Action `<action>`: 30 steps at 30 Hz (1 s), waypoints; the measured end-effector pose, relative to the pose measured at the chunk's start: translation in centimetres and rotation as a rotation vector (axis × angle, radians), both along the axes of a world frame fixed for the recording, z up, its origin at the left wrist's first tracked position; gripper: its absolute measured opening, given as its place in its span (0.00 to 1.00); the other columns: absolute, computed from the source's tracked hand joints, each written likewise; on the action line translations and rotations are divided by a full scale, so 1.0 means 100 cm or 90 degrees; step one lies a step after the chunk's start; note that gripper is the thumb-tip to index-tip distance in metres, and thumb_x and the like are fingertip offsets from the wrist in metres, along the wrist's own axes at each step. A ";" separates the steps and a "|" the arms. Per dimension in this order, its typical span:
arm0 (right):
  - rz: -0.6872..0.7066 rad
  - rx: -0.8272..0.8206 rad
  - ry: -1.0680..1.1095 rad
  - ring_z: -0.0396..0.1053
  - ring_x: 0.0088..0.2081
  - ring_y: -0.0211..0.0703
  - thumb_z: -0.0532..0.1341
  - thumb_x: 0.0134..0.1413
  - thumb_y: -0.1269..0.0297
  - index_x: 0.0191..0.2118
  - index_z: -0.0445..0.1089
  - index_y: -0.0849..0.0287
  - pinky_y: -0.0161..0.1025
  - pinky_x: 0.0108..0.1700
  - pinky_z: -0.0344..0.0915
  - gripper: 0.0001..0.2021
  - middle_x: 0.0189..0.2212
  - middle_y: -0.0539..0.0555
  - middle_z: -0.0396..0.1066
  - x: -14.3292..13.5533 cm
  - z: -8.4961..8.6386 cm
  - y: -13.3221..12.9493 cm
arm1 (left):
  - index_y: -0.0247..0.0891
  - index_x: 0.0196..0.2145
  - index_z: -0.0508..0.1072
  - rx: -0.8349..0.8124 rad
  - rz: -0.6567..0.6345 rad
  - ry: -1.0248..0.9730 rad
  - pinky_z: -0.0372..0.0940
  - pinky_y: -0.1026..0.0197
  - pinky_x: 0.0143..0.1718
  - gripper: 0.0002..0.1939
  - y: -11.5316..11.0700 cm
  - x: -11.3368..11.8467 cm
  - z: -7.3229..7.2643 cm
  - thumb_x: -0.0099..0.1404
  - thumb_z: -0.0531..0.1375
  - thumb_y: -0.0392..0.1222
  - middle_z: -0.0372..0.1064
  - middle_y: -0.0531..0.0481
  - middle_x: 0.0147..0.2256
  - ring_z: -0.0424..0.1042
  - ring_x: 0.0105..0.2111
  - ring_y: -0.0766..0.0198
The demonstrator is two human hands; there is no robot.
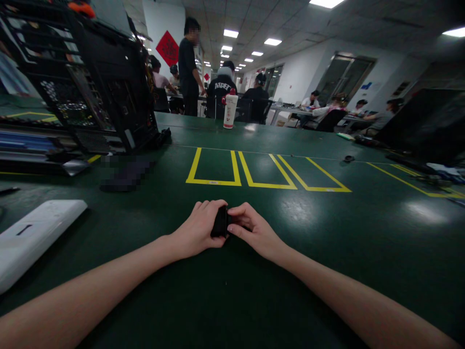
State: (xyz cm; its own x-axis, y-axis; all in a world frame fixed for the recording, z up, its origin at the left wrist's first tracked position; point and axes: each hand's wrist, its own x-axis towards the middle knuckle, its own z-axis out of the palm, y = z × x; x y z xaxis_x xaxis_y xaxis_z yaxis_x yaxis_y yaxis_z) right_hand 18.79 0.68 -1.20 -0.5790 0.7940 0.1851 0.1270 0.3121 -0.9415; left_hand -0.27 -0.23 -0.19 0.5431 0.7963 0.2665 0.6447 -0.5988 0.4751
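Note:
A small black box-shaped object (219, 223) sits between my two hands over the green table; its exact kind does not show. My left hand (196, 227) wraps round its left side, fingers over the top edge and thumb at the bottom. From the right, my right hand (256, 230) pinches the object's right end with thumb and fingertips. Part of the object is hidden by my fingers. Both forearms reach in from the lower corners.
An open black computer case (119, 92) stands at the left, near a white device (39, 237). Yellow tape outlines (269, 185) mark the green table (327, 232). Farther back are a white bottle (230, 112) and a small black ring-like item (349, 158). Several people sit or stand beyond.

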 end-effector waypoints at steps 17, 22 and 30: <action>-0.010 -0.006 0.002 0.67 0.45 0.40 0.58 0.54 0.67 0.44 0.60 0.54 0.45 0.49 0.66 0.12 0.41 0.51 0.65 -0.001 0.000 0.000 | 0.36 0.51 0.54 0.018 0.005 0.019 0.59 0.51 0.43 0.28 0.001 0.000 -0.002 0.55 0.61 0.40 0.61 0.41 0.46 0.63 0.44 0.52; -0.001 0.005 -0.054 0.63 0.50 0.42 0.59 0.53 0.69 0.50 0.57 0.55 0.46 0.54 0.62 0.18 0.47 0.54 0.62 0.001 0.002 0.000 | 0.36 0.51 0.54 0.001 0.004 0.010 0.59 0.50 0.44 0.29 0.001 0.000 -0.003 0.55 0.61 0.40 0.61 0.42 0.47 0.63 0.44 0.52; 0.041 0.006 0.021 0.66 0.47 0.40 0.59 0.53 0.70 0.45 0.59 0.55 0.44 0.52 0.64 0.14 0.43 0.51 0.62 0.002 -0.003 0.000 | 0.35 0.51 0.54 0.017 0.006 0.028 0.59 0.51 0.43 0.29 0.001 0.001 -0.003 0.54 0.61 0.38 0.61 0.42 0.46 0.63 0.43 0.53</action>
